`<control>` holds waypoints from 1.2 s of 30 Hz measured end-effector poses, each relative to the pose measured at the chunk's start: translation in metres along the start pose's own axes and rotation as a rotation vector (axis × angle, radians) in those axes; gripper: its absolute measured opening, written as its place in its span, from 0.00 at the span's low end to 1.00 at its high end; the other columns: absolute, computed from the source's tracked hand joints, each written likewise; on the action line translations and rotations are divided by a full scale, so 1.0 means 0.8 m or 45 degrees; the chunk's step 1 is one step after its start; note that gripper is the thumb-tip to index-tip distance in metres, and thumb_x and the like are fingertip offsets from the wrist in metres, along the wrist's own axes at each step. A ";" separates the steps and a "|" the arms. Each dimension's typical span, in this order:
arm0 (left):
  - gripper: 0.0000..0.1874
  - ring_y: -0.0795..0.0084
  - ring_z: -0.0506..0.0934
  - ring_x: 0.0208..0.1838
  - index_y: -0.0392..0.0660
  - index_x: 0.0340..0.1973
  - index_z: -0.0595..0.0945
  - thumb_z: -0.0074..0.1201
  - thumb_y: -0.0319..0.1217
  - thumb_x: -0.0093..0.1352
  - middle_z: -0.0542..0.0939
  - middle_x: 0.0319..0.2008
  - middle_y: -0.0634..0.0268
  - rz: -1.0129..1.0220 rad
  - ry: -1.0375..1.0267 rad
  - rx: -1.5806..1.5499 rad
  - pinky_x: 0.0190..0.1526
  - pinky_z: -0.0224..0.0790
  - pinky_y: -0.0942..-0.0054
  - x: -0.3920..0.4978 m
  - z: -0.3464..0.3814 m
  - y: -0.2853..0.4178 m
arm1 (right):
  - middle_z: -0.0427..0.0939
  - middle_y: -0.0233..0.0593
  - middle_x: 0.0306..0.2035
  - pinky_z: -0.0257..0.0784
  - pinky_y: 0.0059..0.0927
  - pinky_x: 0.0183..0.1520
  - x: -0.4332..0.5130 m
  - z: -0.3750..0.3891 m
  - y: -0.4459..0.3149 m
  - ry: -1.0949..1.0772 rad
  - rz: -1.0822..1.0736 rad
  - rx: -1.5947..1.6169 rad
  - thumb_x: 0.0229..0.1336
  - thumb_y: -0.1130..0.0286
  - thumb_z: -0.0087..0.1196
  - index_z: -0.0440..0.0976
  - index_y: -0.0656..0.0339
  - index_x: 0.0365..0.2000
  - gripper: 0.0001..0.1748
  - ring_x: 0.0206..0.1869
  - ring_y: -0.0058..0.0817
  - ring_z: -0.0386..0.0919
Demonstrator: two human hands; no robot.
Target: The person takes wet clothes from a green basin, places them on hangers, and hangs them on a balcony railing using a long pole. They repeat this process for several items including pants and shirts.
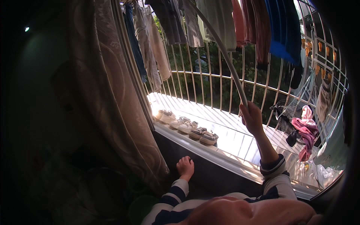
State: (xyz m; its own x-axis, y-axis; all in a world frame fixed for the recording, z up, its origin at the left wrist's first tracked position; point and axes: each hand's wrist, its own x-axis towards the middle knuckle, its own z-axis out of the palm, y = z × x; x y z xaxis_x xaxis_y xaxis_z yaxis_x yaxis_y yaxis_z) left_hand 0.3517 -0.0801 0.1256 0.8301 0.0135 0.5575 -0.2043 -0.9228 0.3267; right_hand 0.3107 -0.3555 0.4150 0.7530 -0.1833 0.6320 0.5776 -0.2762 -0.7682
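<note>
My right hand (252, 117) is closed around the lower end of a long pole (229, 57), which rises up and to the left toward the hanging clothes; its upper end is out of view. Trousers (143, 36) hang at the left, dark trousers (170, 21) beside them. A pale garment (218, 25), a dark red garment (253, 31) and a blue garment (282, 31) hang farther right. Below the window sill, my left hand (185, 166) has its fingers curled together, with nothing visible in it and its palm hidden.
A metal window track (202, 149) runs in front of me. Several shoes (188, 125) line the sunlit ledge behind it, before a barred window cage (222, 76). A patterned curtain (123, 92) hangs left. Pink cloth (306, 126) drapes over a mesh basket (284, 115) at right.
</note>
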 end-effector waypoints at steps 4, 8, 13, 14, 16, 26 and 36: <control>0.08 0.59 0.74 0.41 0.50 0.34 0.74 0.53 0.37 0.62 0.75 0.34 0.63 -0.005 0.007 -0.021 0.42 0.64 0.57 0.001 0.002 0.003 | 0.63 0.24 0.11 0.53 0.19 0.13 0.024 0.001 0.003 0.004 -0.047 -0.081 0.62 0.65 0.50 0.66 0.62 0.25 0.13 0.11 0.11 0.61; 0.08 0.60 0.73 0.42 0.51 0.34 0.74 0.53 0.37 0.62 0.75 0.34 0.64 -0.028 -0.024 0.004 0.43 0.64 0.58 0.000 0.002 0.000 | 0.64 0.25 0.12 0.52 0.18 0.13 0.027 0.018 0.013 -0.048 0.073 0.181 0.61 0.65 0.51 0.67 0.62 0.24 0.13 0.11 0.11 0.62; 0.08 0.61 0.74 0.42 0.51 0.34 0.74 0.53 0.37 0.62 0.75 0.34 0.64 -0.011 -0.017 -0.004 0.42 0.64 0.58 0.002 0.003 0.001 | 0.65 0.26 0.14 0.52 0.17 0.13 0.041 0.041 0.042 -0.058 -0.027 0.306 0.60 0.67 0.52 0.67 0.62 0.24 0.12 0.12 0.10 0.61; 0.08 0.61 0.74 0.42 0.51 0.34 0.74 0.53 0.37 0.62 0.75 0.34 0.64 -0.008 -0.014 -0.010 0.42 0.64 0.58 0.002 0.003 0.002 | 0.65 0.26 0.14 0.52 0.17 0.13 0.047 0.045 0.043 -0.066 -0.056 0.288 0.60 0.67 0.52 0.67 0.62 0.24 0.12 0.12 0.10 0.61; 0.08 0.60 0.74 0.41 0.51 0.34 0.74 0.53 0.37 0.62 0.75 0.33 0.64 -0.001 -0.009 -0.019 0.42 0.64 0.58 0.000 0.001 0.004 | 0.65 0.26 0.13 0.53 0.18 0.13 0.061 0.055 0.049 -0.065 -0.069 0.298 0.60 0.66 0.52 0.67 0.62 0.23 0.13 0.12 0.11 0.62; 0.07 0.59 0.74 0.40 0.50 0.33 0.74 0.52 0.36 0.62 0.75 0.32 0.64 0.025 -0.006 0.001 0.41 0.65 0.57 0.003 0.000 0.001 | 0.65 0.26 0.13 0.53 0.18 0.13 0.124 0.116 0.041 -0.204 -0.039 0.509 0.61 0.64 0.52 0.66 0.61 0.22 0.15 0.12 0.12 0.62; 0.07 0.60 0.74 0.40 0.51 0.32 0.74 0.53 0.36 0.61 0.75 0.32 0.65 0.023 -0.004 -0.001 0.40 0.65 0.58 0.003 0.000 0.004 | 0.61 0.23 0.13 0.47 0.17 0.11 0.163 0.152 0.016 -0.232 -0.023 0.568 0.63 0.61 0.50 0.64 0.57 0.22 0.16 0.10 0.11 0.57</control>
State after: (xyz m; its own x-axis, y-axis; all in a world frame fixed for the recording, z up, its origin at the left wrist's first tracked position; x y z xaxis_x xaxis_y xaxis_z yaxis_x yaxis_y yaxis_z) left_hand 0.3532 -0.0835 0.1280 0.8280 -0.0047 0.5607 -0.2199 -0.9226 0.3171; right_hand 0.4545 -0.2684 0.4751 0.7615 -0.0026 0.6482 0.6400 0.1614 -0.7512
